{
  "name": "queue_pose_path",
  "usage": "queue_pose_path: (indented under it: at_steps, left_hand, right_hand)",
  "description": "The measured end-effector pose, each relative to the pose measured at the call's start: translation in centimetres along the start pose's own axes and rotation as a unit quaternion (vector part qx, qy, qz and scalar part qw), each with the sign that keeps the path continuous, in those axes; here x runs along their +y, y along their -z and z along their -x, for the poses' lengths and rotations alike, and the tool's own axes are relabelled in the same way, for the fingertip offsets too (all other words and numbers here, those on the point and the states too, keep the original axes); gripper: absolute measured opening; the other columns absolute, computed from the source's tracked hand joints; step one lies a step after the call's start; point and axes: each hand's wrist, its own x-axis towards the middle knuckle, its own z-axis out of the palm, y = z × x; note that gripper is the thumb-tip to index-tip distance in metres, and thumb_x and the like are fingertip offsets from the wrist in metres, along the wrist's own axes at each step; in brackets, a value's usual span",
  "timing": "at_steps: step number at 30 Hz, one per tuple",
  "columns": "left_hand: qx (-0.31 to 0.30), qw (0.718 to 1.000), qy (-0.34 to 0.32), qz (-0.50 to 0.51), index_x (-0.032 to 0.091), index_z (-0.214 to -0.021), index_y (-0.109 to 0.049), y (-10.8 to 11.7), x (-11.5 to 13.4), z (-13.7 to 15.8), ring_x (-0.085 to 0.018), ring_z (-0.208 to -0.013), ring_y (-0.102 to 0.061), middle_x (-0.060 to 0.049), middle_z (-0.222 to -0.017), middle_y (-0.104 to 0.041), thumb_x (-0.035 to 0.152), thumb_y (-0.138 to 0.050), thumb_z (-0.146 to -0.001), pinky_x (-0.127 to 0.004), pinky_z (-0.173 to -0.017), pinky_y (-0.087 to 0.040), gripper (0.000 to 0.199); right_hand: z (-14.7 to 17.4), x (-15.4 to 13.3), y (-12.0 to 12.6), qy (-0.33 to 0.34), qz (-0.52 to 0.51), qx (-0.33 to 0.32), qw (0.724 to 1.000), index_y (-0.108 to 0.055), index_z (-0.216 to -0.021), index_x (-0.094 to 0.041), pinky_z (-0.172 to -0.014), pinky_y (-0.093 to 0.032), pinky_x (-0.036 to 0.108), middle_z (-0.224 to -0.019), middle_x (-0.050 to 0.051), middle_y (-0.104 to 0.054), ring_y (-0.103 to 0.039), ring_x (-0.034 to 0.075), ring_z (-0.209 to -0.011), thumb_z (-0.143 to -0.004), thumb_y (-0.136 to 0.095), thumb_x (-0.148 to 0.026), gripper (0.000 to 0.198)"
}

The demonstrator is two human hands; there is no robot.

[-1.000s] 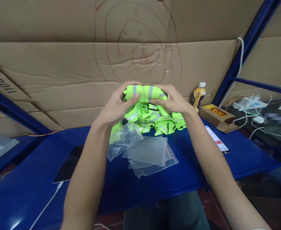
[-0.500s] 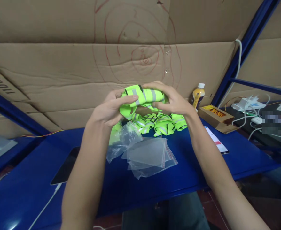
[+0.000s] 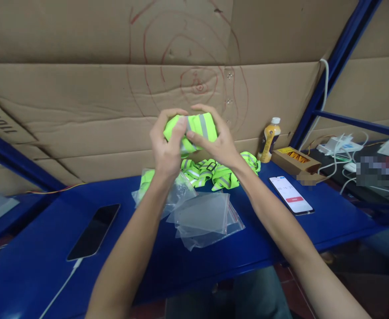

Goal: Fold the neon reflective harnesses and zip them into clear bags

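Observation:
A bundle of neon-yellow reflective strap (image 3: 199,125) with grey stripes is held up in front of the cardboard. My left hand (image 3: 168,141) grips its left end, thumb across the near face. From the right, my right hand (image 3: 217,137) closes round the other end, its thumb pressed on the front. Below lie more reflective straps (image 3: 225,176) in a loose heap, one with a black buckle. Clear zip bags (image 3: 202,215) are stacked on the blue table (image 3: 247,252). A crumpled clear bag (image 3: 181,190) with neon material in or under it is partly hidden by my left forearm.
At left lies a dark phone (image 3: 94,232) on a white cable. On the right are a lit phone (image 3: 292,195), a yellow drink bottle (image 3: 270,139) and an open cardboard box (image 3: 297,161). A cardboard wall (image 3: 81,93) stands behind, between blue metal posts.
My hands have come closer together, and the strap bundle is now shorter and more compact. The left arm has shifted right, uncovering the dark phone; the lit phone shows more fully.

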Motion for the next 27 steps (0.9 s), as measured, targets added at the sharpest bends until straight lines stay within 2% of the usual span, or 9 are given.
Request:
queue_pose_path:
  at_steps: [3, 5, 8, 12, 15, 19, 21, 24, 27]
  left_hand:
    - [0.147, 0.983, -0.090, -0.064, 0.026, -0.096, -0.072, -0.8, 0.2, 0.6, -0.022, -0.098, -0.067, -0.002, -0.098, -0.072, 0.046, -0.063, -0.107, -0.037, -0.093, -0.053, 0.025]
    - [0.163, 0.977, -0.104, -0.086, 0.026, -0.095, -0.073, -1.0, -0.1, 0.9, -0.021, -0.097, -0.067, -0.001, -0.098, -0.074, 0.038, -0.068, -0.105, -0.036, -0.095, -0.054, 0.016]
    - [0.145, 0.980, -0.118, -0.061, 0.026, -0.098, -0.074, -1.1, -1.4, 1.2, -0.023, -0.105, -0.070, -0.001, -0.100, -0.076, 0.042, -0.070, -0.104, -0.039, -0.102, -0.055, 0.018]
    - [0.142, 0.976, -0.162, -0.019, 0.023, -0.100, -0.080, -1.2, -3.9, 2.0, -0.027, -0.123, -0.072, -0.005, -0.109, -0.080, 0.052, -0.058, -0.111, -0.045, -0.116, -0.052, 0.038]
    - [0.114, 0.987, -0.111, 0.029, 0.024, -0.114, -0.082, -1.4, -4.9, 3.5, -0.028, -0.124, -0.075, -0.006, -0.121, -0.081, 0.051, -0.056, -0.112, -0.046, -0.114, -0.056, 0.038]
    - [0.104, 0.990, -0.081, 0.044, 0.027, -0.139, -0.075, -2.1, -4.5, 6.0, -0.028, -0.124, -0.077, -0.005, -0.127, -0.082, 0.044, -0.065, -0.107, -0.048, -0.115, -0.058, 0.037]
    - [0.097, 0.991, -0.073, 0.047, 0.026, -0.134, -0.078, -2.5, -4.3, 7.0, -0.029, -0.125, -0.077, -0.005, -0.128, -0.082, 0.042, -0.065, -0.106, -0.049, -0.117, -0.057, 0.035]
    - [0.066, 0.994, -0.055, 0.068, 0.026, -0.126, -0.082, -3.0, -4.8, 8.1, -0.030, -0.136, -0.071, -0.005, -0.137, -0.079, 0.041, -0.063, -0.106, -0.051, -0.123, -0.053, 0.031]
    - [0.046, 0.994, -0.040, 0.090, 0.026, -0.124, -0.082, -3.3, -5.8, 9.0, -0.029, -0.144, -0.066, -0.006, -0.145, -0.075, 0.043, -0.055, -0.111, -0.051, -0.127, -0.048, 0.034]
  right_hand:
    - [0.0, -1.2, -0.8, 0.002, -0.005, -0.010, 1.000, -0.062, -0.139, -0.023, -0.117, -0.056, 0.045, -0.150, 0.011, -0.066, -0.064, 0.028, -0.135, -0.101, -0.059, -0.074, 0.063]
    - [0.0, -1.6, -1.7, -0.042, -0.036, -0.006, 0.998, -0.067, -0.126, -0.022, -0.110, -0.059, 0.043, -0.135, 0.010, -0.073, -0.068, 0.026, -0.123, -0.106, -0.048, -0.074, 0.059]
    - [0.2, -1.5, -3.0, -0.095, -0.081, 0.037, 0.991, -0.069, -0.112, -0.022, -0.102, -0.062, 0.039, -0.120, 0.009, -0.074, -0.070, 0.024, -0.116, -0.105, -0.044, -0.080, 0.064]
    - [1.6, -0.9, -4.0, -0.097, -0.131, 0.105, 0.981, -0.071, -0.104, -0.021, -0.097, -0.060, 0.035, -0.110, 0.006, -0.075, -0.071, 0.022, -0.105, -0.093, -0.067, -0.080, 0.060]
    - [3.3, -0.1, -4.2, -0.105, -0.164, 0.107, 0.975, -0.072, -0.105, -0.023, -0.101, -0.058, 0.036, -0.112, 0.005, -0.078, -0.072, 0.022, -0.108, -0.087, -0.074, -0.080, 0.060]
    - [5.7, 0.8, -4.1, -0.163, -0.227, 0.087, 0.956, -0.072, -0.106, -0.024, -0.103, -0.059, 0.036, -0.117, 0.005, -0.078, -0.072, 0.022, -0.111, -0.086, -0.074, -0.079, 0.058]
    - [6.9, 0.9, -3.9, -0.199, -0.271, 0.083, 0.938, -0.071, -0.113, -0.026, -0.100, -0.060, 0.035, -0.122, 0.005, -0.076, -0.072, 0.022, -0.110, -0.078, -0.085, -0.073, 0.060]
    - [8.7, 0.9, -3.4, -0.238, -0.320, 0.066, 0.915, -0.071, -0.118, -0.028, -0.097, -0.060, 0.032, -0.127, 0.003, -0.074, -0.070, 0.020, -0.109, -0.058, -0.103, -0.052, 0.073]
    - [9.9, 1.3, -2.8, -0.261, -0.328, 0.057, 0.906, -0.074, -0.114, -0.027, -0.090, -0.059, 0.028, -0.116, 0.000, -0.075, -0.069, 0.018, -0.101, -0.051, -0.107, -0.038, 0.072]
